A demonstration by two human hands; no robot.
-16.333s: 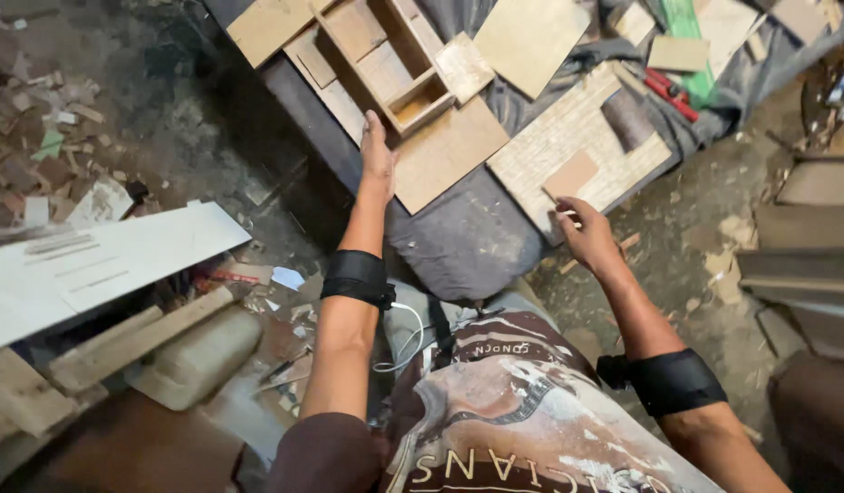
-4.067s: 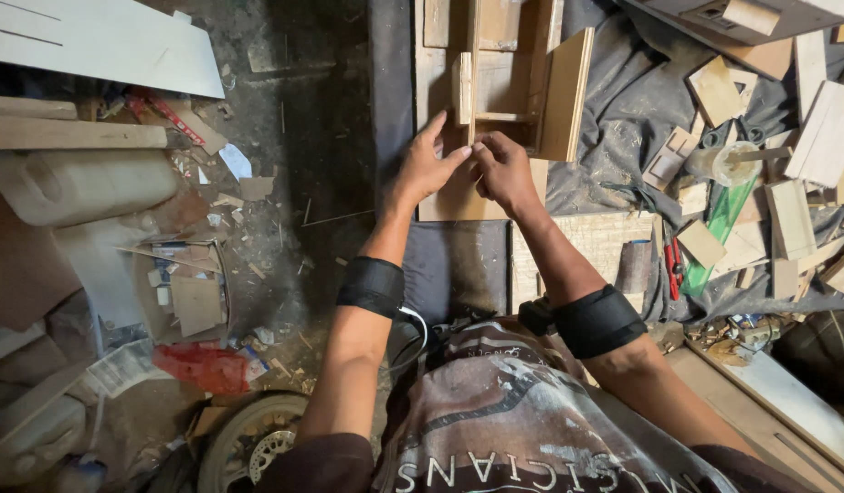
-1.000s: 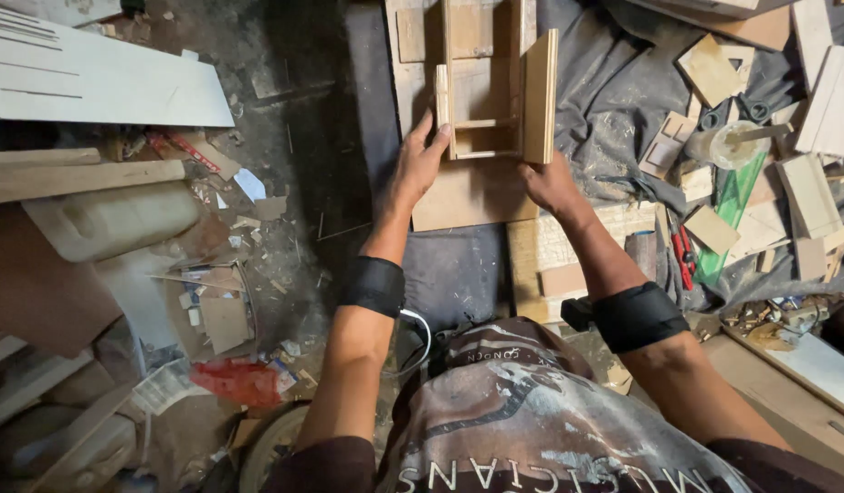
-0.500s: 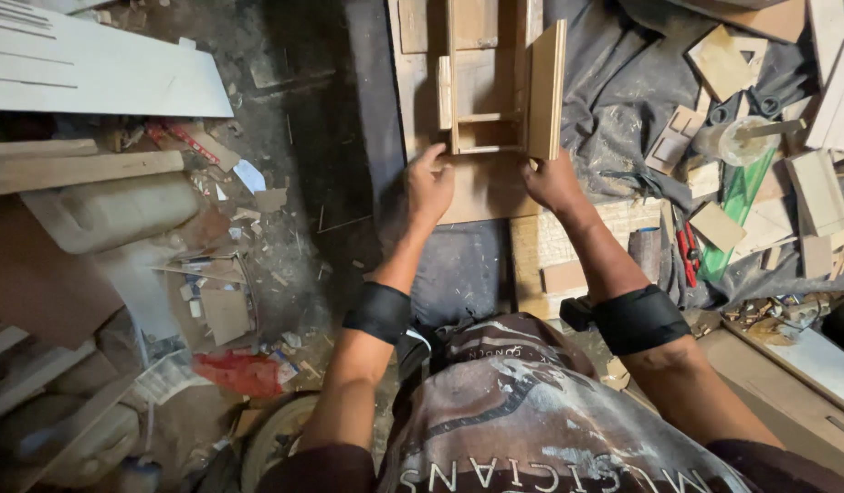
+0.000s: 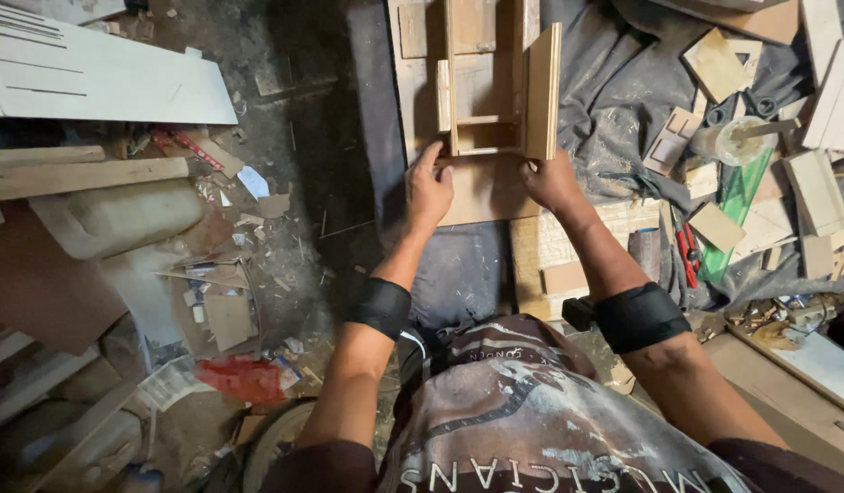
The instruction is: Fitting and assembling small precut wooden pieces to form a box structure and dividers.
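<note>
Seen from above, looking down past a printed shirt and two forearms with black wrist bands. Left hand point(image 5: 428, 190) pressed flat, fingers spread, on the near left corner of a small wooden frame assembly point(image 5: 495, 100); right hand point(image 5: 552, 181) curled against its near right corner, under an upright board point(image 5: 542, 91). Hands apart, neither clamped around anything. Frame resting on a flat plywood panel point(image 5: 481, 192) atop a grey cloth-covered tabletop point(image 5: 614, 100). Further right, offcuts, a green ruler point(image 5: 734, 215) and red-handled pliers point(image 5: 687, 251). Left, dusty floor point(image 5: 294, 183) strewn with scraps.

Risk, as a judgement: upright board tipping or joints shifting under uneven pressure from either side. Frame's far end cut off at top edge; fingertip contact and any glue or fasteners hard to make out.
</note>
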